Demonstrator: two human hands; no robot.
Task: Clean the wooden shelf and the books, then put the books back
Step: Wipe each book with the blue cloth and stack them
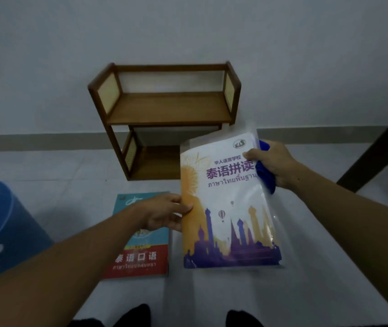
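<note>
One book in left hand and right hand, blue cloth half hidden.

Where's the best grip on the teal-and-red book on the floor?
Probably the near short edge of the teal-and-red book, from the person's side: it lies flat, cover up, that edge is uncovered, while the left hand hangs over its far end.

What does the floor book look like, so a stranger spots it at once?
Find the wooden shelf by the wall. On the floor before it, leftward, lies a book. Its teal cover with a red bottom band sets it apart from the white, orange and purple book gripped by the left hand and right hand.
</note>
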